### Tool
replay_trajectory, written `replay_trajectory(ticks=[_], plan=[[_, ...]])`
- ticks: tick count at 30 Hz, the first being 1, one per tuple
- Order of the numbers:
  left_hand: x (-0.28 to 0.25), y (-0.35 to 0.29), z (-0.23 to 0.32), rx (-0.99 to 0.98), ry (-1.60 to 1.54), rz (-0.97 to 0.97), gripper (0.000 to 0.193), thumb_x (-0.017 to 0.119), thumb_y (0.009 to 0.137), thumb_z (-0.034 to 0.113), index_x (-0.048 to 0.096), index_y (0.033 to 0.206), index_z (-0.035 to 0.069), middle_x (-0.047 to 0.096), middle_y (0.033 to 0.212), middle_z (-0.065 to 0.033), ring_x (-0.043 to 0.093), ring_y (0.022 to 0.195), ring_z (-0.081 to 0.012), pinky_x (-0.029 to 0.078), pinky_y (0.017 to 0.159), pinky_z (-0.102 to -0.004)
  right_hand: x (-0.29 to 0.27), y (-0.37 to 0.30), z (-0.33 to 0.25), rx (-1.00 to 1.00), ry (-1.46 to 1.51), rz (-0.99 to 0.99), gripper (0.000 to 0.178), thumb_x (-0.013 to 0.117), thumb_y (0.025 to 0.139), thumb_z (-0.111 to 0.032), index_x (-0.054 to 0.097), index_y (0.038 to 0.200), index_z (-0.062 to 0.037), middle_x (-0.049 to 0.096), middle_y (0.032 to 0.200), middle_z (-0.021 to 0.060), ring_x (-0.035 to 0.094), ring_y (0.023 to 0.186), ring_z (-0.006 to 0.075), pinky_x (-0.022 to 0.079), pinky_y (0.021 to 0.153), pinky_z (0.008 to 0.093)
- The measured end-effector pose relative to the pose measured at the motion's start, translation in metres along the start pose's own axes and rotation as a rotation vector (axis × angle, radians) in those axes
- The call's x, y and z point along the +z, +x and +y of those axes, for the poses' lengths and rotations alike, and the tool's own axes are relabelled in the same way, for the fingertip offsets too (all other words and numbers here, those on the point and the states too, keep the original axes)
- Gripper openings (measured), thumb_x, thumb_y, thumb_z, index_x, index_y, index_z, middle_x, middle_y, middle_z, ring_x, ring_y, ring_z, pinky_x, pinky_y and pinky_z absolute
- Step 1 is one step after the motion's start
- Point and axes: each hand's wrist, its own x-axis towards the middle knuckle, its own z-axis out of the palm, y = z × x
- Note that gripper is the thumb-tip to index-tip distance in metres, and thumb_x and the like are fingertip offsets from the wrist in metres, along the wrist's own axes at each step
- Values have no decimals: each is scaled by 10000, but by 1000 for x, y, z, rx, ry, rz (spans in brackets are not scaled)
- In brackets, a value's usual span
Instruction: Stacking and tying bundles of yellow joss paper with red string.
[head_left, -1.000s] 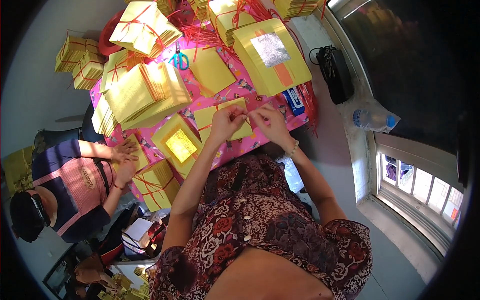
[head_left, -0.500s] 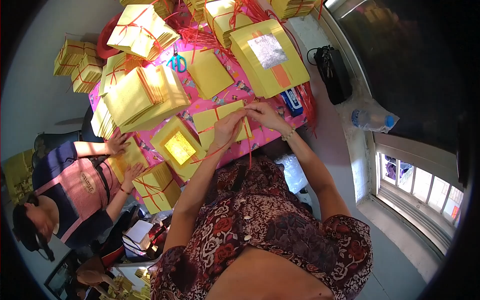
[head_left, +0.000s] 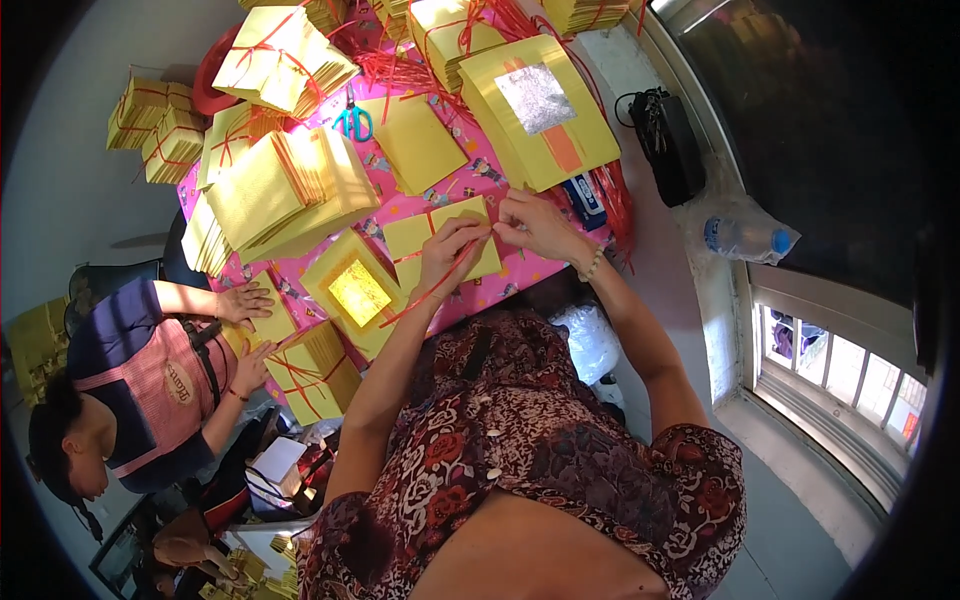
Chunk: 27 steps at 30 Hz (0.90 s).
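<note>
A yellow paper bundle (head_left: 408,238) lies at the table's near edge, crossed by a red ribbon (head_left: 432,222). My left hand (head_left: 455,255) is over the bundle's right half, fingers pinched on the ribbon, whose loose tail slants down past my left wrist. Close beside it my right hand (head_left: 545,232) is also pinched, its fingertips almost meeting the left ones by the bundle's right edge. The ribbon between the fingertips is mostly covered by the fingers.
Left of the bundle lies yellow paper with a gold square (head_left: 360,293). Tall paper stacks (head_left: 270,195) and blue scissors (head_left: 352,122) lie beyond. A large stack with a silver square (head_left: 535,100) stands far right. A co-worker's hands (head_left: 245,303) press paper at left.
My hands have shifted slightly, and my right hand has turned at the knot area. The ribbon end that hung below the bundle no longer shows there. The co-worker's hands have moved on their paper.
</note>
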Motion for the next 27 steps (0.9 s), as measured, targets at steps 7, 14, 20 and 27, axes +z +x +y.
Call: replay_trajectory(ticks=[7, 14, 20, 27], plan=[[-3, -3, 7, -30, -96, -44, 186, 651, 804, 14, 683, 984, 46, 635, 966, -95, 616, 876, -227, 505, 753, -304, -1, -20, 13, 145, -99, 80, 447, 626, 848, -327, 439, 593, -11, 472, 588, 125, 496, 552, 294, 358, 514, 402], [-11, -14, -1, 0, 184, 68, 158, 656, 787, 23, 694, 932, 73, 615, 925, -67, 538, 891, -238, 446, 780, -320, 8, -29, 20, 350, -211, 107, 461, 611, 856, -397, 496, 617, -20, 515, 578, 161, 533, 560, 323, 367, 510, 419], [-10, -21, -1, -65, 247, 106, 126, 666, 776, 34, 689, 893, 75, 594, 877, -62, 509, 885, -239, 422, 787, -327, 33, -31, 61, 414, -109, 104, 439, 581, 866, -433, 586, 680, -35, 554, 610, 153, 565, 578, 296, 396, 536, 408], [-12, -16, 3, -109, 197, 73, 156, 631, 792, 19, 679, 936, 57, 630, 873, -80, 546, 868, -267, 435, 814, -354, 45, -33, 69, 477, 51, 104, 448, 568, 881, -435, 595, 685, -33, 540, 566, 116, 545, 536, 231, 388, 525, 379]])
